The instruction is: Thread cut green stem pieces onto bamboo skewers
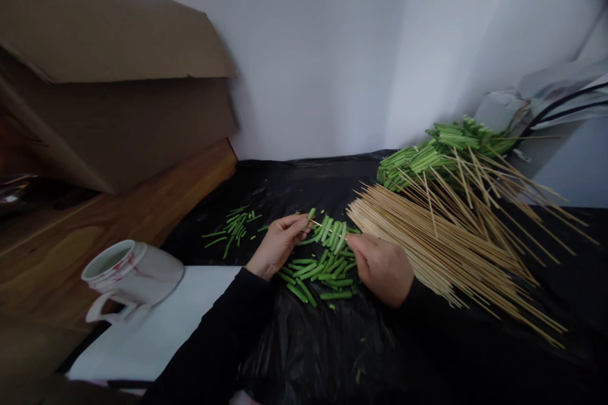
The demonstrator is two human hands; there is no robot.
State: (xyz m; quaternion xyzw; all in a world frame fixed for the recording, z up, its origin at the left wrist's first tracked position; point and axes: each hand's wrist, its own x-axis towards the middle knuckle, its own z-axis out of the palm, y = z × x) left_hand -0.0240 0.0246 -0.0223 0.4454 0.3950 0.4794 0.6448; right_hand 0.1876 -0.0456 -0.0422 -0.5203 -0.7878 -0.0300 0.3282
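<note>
My right hand (382, 266) is closed on a thin wooden skewer (317, 223) that carries several green bean pieces (336, 235) side by side. Between the fingertips of my left hand (281, 242) is a single bean piece (311, 214) at the skewer's left end; whether the skewer passes into it is too small to tell. Loose cut beans (327, 272) lie on black plastic beneath and between both hands. A smaller scatter of bean pieces (235, 224) rests left of my left hand.
Bare skewers (441, 247) spread at the right, below a pile of loaded bean skewers (427, 158). At the left, a white mug (152, 273) stands on a white sheet (194, 294), with a cardboard box (118, 76) behind. Black plastic (294, 177) reaches the wall.
</note>
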